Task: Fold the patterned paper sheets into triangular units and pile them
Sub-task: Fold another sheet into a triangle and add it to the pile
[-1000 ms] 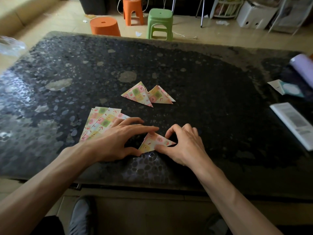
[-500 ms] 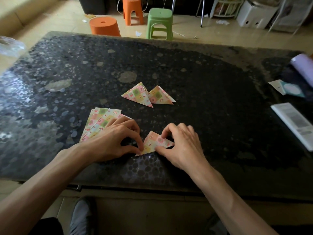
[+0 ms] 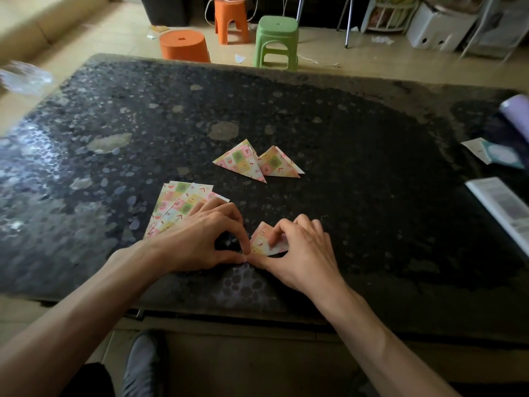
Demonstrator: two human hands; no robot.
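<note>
Mid-fold | my left hand [image 3: 197,242] pinches the paper unit [image 3: 262,239] at its left corner, my right hand [image 3: 300,253] grips its lower edge | finished triangles [image 3: 257,164] lie straight ahead.

Dim indoor light w/ brighter daylight on floor [image 3: 329,50] at top of frame, pale glare on table [image 3: 343,124] at left, wide-angle bowing & blur at edges.

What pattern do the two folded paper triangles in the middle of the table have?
The folded triangles show pastel pink, green and yellow squares; head view.
</note>
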